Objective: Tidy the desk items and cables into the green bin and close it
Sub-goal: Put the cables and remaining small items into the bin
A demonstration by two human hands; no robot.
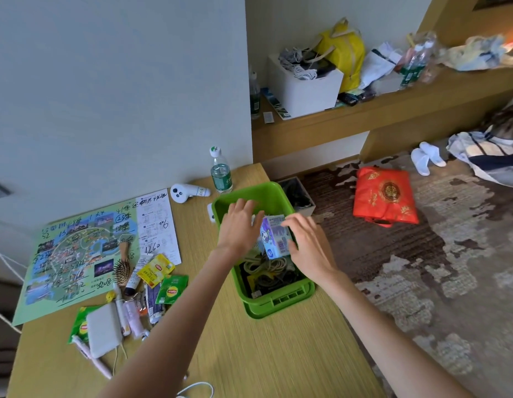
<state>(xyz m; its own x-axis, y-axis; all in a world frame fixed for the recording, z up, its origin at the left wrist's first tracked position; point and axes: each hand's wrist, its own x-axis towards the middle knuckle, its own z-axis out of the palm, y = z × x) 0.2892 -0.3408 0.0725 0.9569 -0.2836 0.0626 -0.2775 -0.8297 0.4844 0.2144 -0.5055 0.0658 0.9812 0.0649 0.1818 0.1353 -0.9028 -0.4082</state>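
Observation:
The open green bin stands at the desk's right edge with coiled cables in its near half. A purple and blue cartoon box stands tilted inside it. My right hand grips the box's right side. On the box's left, my left hand reaches into the bin with fingers spread; whether it touches the box is unclear. To the left on the desk lie a white power bank, tea sachets, a hairbrush and small tubes.
A map poster and a printed sheet cover the desk's left. A white controller and a water bottle stand by the wall. A dark box sits behind the bin. A red bag lies on the carpet.

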